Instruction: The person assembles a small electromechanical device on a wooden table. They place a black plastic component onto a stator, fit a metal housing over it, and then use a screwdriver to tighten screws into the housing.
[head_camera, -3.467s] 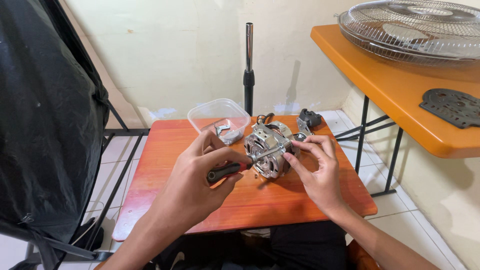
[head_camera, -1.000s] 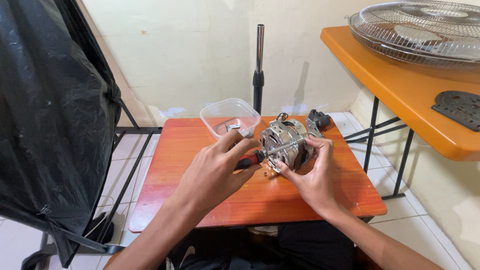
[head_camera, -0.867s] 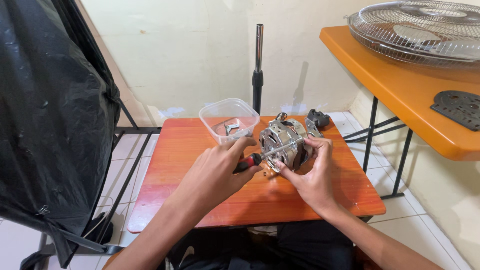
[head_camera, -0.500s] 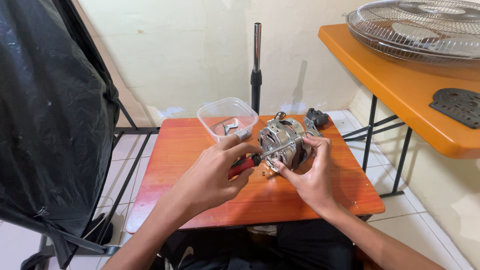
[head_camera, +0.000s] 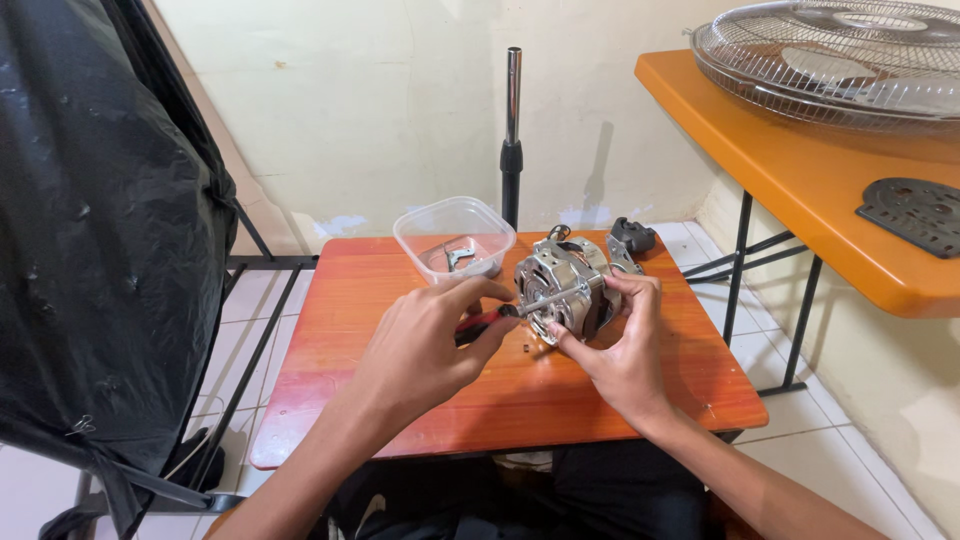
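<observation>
left hand (head_camera: 425, 345) closed round screwdriver (head_camera: 500, 316), tip at motor (head_camera: 563, 290) | right hand (head_camera: 620, 350) cupped motor on table (head_camera: 330, 340) | motor looked heavy, rigid metal; best held by casing rim

A clear plastic tub (head_camera: 455, 235) is seen at the back of the small reddish desk (head_camera: 340, 330), with metal bits inside. A dark plastic part (head_camera: 630, 238) is set at the far right corner. A black-and-chrome pole (head_camera: 512, 130) is stood behind. A black sheet (head_camera: 95, 230) is hung at left. On the orange desk (head_camera: 800, 170) at right, a wire fan guard (head_camera: 840, 60) and a black plate (head_camera: 915, 212) are laid.
</observation>
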